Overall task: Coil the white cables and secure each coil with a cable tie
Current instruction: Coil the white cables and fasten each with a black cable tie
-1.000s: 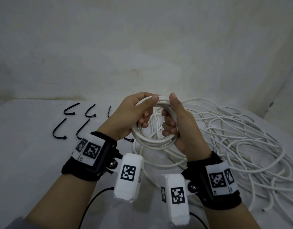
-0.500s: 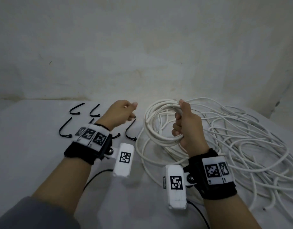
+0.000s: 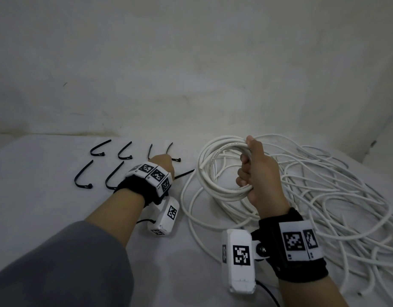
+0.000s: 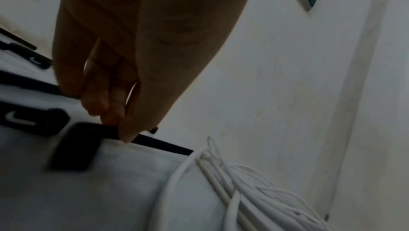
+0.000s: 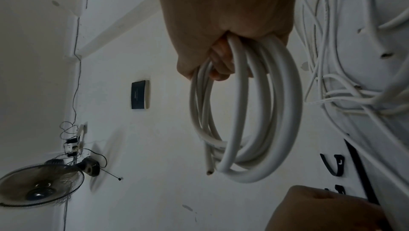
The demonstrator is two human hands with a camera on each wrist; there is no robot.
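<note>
Smooth, slightly glossy white plastic-sheathed coil (image 3: pixel 215 171); matt black plastic cable ties (image 3: pixel 83 176); table (image 3: pixel 47 196) covered in matt, pale cloth

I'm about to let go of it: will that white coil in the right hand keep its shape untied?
Probably not. The coil looks springy, its loops already fanning apart beyond the right hand. Its cut end hangs free, likely unwinding first.

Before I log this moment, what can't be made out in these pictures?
- Head view: left hand fingers hidden behind its wristband.
- Left wrist view: fingertips meet a black cable tie; blur and darkness hide whether it is pinched.
- Head view: white coil is gripped by the right hand; its turns cannot be counted.
</note>
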